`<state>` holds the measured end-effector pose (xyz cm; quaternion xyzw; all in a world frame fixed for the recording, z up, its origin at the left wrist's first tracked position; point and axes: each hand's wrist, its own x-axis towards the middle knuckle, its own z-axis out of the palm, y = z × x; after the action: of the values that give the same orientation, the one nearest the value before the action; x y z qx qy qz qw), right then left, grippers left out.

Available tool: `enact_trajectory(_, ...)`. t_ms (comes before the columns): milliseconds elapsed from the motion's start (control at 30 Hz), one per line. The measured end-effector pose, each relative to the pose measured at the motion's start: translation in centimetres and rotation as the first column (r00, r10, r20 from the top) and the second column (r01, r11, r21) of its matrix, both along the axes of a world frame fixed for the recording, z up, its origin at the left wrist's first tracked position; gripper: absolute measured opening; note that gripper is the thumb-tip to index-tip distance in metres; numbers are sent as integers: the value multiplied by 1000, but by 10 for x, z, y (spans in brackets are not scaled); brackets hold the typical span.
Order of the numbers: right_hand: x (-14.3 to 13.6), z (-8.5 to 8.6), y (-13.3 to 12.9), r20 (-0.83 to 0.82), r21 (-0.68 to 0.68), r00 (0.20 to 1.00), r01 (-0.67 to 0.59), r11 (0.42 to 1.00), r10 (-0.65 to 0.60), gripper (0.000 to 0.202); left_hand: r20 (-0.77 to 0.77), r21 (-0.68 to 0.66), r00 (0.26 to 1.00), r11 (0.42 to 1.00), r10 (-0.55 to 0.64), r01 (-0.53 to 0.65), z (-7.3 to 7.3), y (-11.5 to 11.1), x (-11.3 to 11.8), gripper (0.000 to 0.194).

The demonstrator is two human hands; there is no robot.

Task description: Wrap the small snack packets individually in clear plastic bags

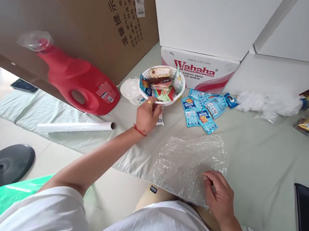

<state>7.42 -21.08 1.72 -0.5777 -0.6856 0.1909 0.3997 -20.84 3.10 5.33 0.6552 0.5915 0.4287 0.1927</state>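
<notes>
On the pale-covered desk (pixel 256 159), a bowl (pixel 181 95) of snacks sits between a white cup (pixel 130 88) and blue packets (pixel 202 109). The left hand (pixel 147 116), fingers curled, meets its near rim; the right hand (pixel 219 196) curls over clear film (pixel 186 155). Whether either grips is unclear.

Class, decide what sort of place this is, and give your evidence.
Perhaps a home or small storeroom, judging by a large brown cardboard carton, a white-and-red cardboard drinking-water box and a white round tub of wrapped snacks.
</notes>
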Motion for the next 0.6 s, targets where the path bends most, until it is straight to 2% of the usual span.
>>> enact_trajectory(67,2,-2,0,-6,4,1000,19,1000,-19,24,178,-24,979,994,-100,106,8,-21,14,21)
enact_trajectory(100,3,-3,0,-10,3,1000,24,1000,-24,23,305,-44,943,988,-131,151,12,-27,23,27)
enact_trajectory(167,4,-3,0,-13,-6,1000,23,1000,-23,22,556,-98,820,969,-137,229,19,-30,45,38)
enact_trajectory(267,7,-2,-2,-17,-20,1000,22,1000,-23,22,797,-208,603,921,-36,330,26,-16,80,46)
enact_trajectory(400,14,-2,-7,-21,-20,998,52,998,-53,21,925,-344,319,816,208,465,22,15,111,45)
enact_trajectory(467,18,-4,-9,-22,-26,997,71,997,-72,20,939,-343,187,765,288,545,17,27,116,40)
enact_trajectory(533,22,-7,-11,-27,-39,995,92,995,-93,19,949,-288,78,741,305,606,14,35,117,35)
enact_trajectory(600,25,-9,-13,-35,-62,993,113,992,-115,18,958,-225,3,745,287,629,16,38,115,33)
